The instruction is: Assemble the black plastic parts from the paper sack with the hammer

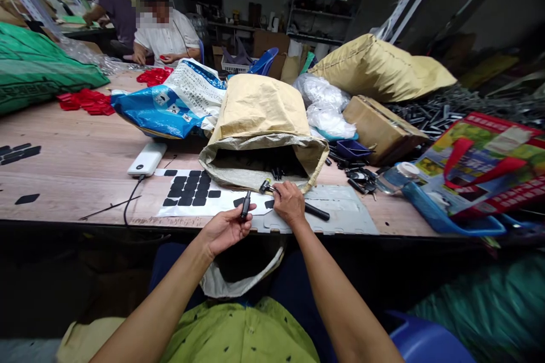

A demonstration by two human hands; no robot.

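Note:
My left hand [227,229] pinches a small black cylindrical piece [246,204] upright between thumb and fingers, just over the table's front edge. My right hand [290,202] is closed over the shaft of a small hammer [317,211]. Its head points left and its black handle sticks out to the right, above a grey metal plate [349,210]. Left of the hands lies a white sheet [170,211] with rows of black rounded stickers or pads [187,188]. Behind my hands the open mouth of a tan paper sack [264,105] faces me, with black pieces inside.
A white power bank [147,160] with a cable lies left. To the right are a clear jar [398,177], a blue tray [451,218], a colourful bag [485,159] and a wooden block [381,127]. An open sack [242,286] hangs below the edge. Two people sit across the table.

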